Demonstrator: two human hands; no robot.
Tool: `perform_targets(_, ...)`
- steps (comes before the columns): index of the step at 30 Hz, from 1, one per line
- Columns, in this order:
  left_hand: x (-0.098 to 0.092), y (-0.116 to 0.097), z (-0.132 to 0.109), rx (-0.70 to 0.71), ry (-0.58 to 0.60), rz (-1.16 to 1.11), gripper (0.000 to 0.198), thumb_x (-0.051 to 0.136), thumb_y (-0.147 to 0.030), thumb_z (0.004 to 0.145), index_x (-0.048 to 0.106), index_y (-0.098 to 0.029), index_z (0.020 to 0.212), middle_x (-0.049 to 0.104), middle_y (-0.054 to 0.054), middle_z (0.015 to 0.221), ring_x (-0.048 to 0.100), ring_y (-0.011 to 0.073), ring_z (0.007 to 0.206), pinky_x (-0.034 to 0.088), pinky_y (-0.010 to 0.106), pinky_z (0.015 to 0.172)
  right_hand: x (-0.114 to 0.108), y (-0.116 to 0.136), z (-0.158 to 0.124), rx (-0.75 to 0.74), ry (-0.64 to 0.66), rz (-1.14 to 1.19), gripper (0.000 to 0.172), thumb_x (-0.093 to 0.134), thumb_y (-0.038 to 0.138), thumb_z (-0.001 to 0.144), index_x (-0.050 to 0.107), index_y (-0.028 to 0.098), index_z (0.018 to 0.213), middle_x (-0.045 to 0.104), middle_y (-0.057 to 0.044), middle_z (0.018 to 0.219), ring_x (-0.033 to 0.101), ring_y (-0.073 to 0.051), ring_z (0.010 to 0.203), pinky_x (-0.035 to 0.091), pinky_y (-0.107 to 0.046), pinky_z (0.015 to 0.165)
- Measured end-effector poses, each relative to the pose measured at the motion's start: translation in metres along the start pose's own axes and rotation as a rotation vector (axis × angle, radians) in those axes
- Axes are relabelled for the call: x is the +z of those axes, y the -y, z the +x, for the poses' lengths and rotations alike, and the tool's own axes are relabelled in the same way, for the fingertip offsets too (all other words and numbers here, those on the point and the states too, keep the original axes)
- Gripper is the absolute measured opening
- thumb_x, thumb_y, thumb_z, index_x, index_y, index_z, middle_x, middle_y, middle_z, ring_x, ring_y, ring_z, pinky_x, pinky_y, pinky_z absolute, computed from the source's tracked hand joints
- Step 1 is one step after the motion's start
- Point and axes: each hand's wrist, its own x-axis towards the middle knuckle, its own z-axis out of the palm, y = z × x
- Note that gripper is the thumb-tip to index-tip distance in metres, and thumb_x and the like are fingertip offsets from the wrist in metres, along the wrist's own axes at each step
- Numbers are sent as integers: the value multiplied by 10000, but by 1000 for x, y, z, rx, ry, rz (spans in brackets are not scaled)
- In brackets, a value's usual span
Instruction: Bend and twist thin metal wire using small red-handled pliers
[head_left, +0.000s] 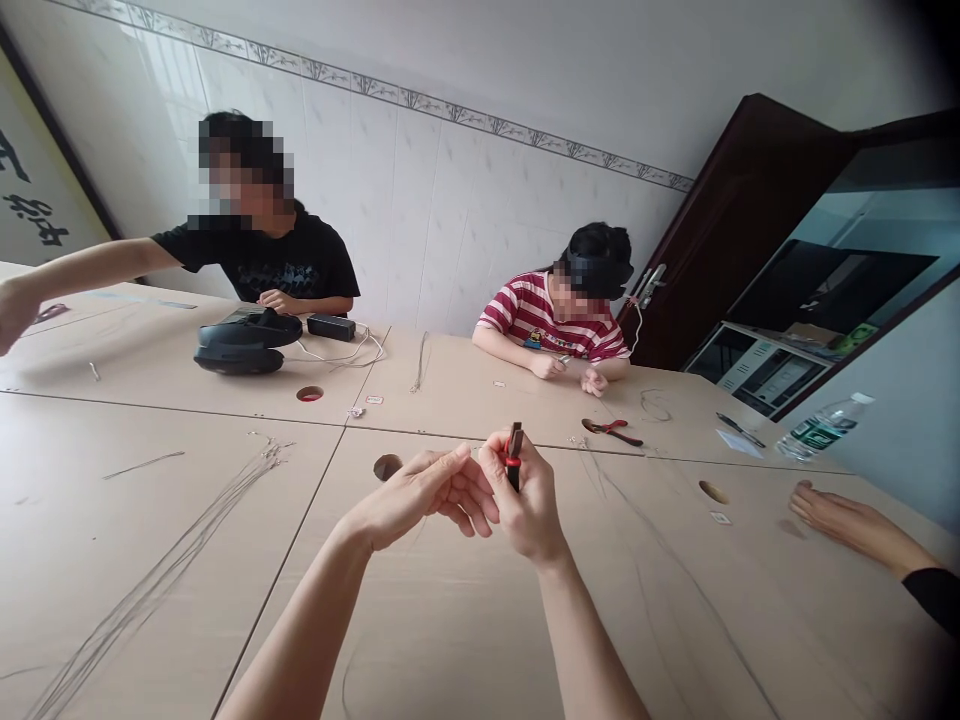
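Observation:
My right hand [529, 510] is closed around small pliers [514, 462], their dark jaws pointing up and a red band showing below them. Just to the left, my left hand [427, 490] is held palm inward, thumb raised and fingers loosely stretched, with the fingertips close to the right hand. I cannot make out any thin wire between the two hands. Long thin wires [675, 555] lie on the table to the right of my hands. A bundle of wires [199, 525] with small metal ends stretches across the left side.
Red-and-black pliers [611, 430] lie beyond my right hand. Two people [281, 260] [551, 320] sit across the table [420, 640]. Another person's hand [847, 520] rests at right, near a water bottle [821, 428]. A black case [244, 345] and cable holes [388, 467] are also there.

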Motion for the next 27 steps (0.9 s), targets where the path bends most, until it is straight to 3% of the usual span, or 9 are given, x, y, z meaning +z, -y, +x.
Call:
perform_targets(11, 2, 7, -3, -128, 38, 17, 564, 393, -579, 948, 677, -99, 859, 733, 149, 785, 689, 202, 676, 517, 307, 662, 3, -6, 3, 67, -61, 15, 203, 497, 294, 937, 447, 211, 759, 396, 49, 645, 384, -109, 571, 348, -241, 559)
perform_targets(18, 18, 5, 0, -200, 312, -55, 654, 392, -663, 904, 709, -98, 815, 736, 165, 720, 697, 223, 611, 529, 321, 607, 8, -14, 2, 101, -100, 33, 204, 484, 299, 949, 423, 215, 773, 361, 49, 679, 353, -110, 591, 330, -240, 566)
perform_targets(21, 22, 1, -4, -185, 372, -89, 644, 384, -619, 927, 741, -97, 807, 726, 162, 668, 701, 241, 609, 524, 337, 610, 9, -16, 2, 114, -123, 42, 210, 484, 292, 951, 411, 217, 768, 328, 56, 664, 321, -108, 578, 307, -238, 548)
perform_targets(23, 22, 0, -8, -164, 351, -123, 605, 436, -595, 915, 743, -101, 748, 716, 157, 635, 696, 244, 587, 505, 329, 587, 10, -16, 2, 127, -141, 39, 227, 485, 297, 952, 404, 217, 755, 309, 59, 651, 300, -107, 567, 295, -238, 535)
perform_targets(27, 21, -3, -19, -50, 167, -297, 573, 559, -650, 824, 706, -125, 648, 681, 116, 546, 630, 196, 455, 454, 287, 483, 16, -13, -2, 148, -199, 29, 258, 474, 332, 954, 404, 218, 734, 305, 60, 632, 296, -108, 549, 294, -237, 514)
